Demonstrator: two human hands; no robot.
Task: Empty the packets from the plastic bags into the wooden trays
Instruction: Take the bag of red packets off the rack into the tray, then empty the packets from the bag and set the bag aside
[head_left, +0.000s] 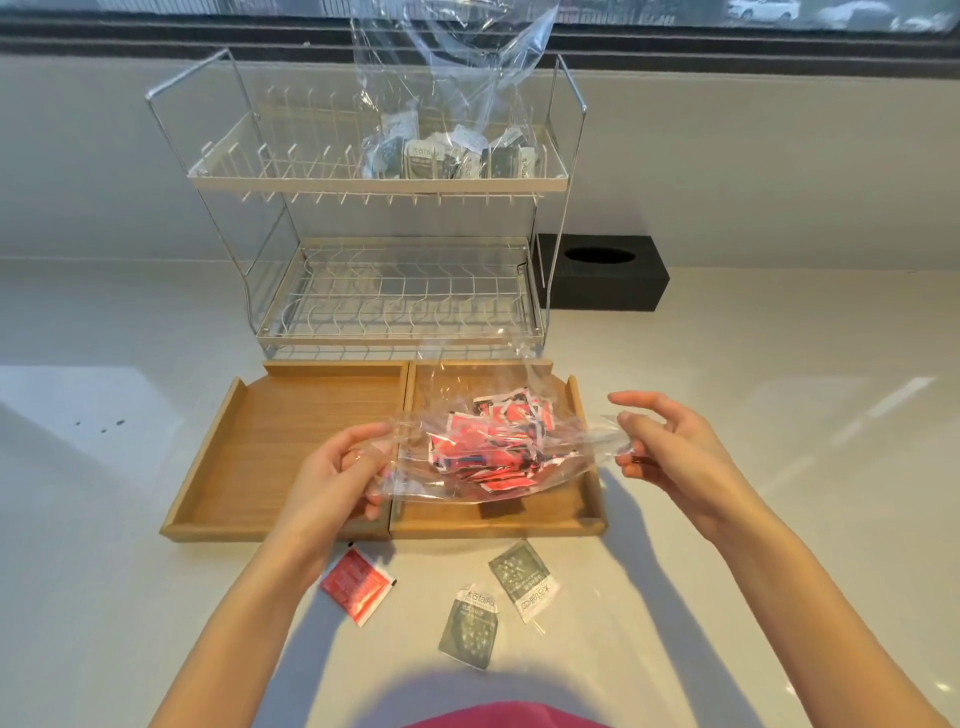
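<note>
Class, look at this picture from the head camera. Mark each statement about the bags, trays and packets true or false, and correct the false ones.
1. Both hands hold the bag of red packets. True: left hand, right hand.
2. That bag is over the left tray. False: it is over the right tray; the left tray holds no packets.
3. A second bag, of grey packets, sits on the rack's top shelf. True.
4. Three red packets lie loose on the counter. False: one red packet and two grey ones.
</note>
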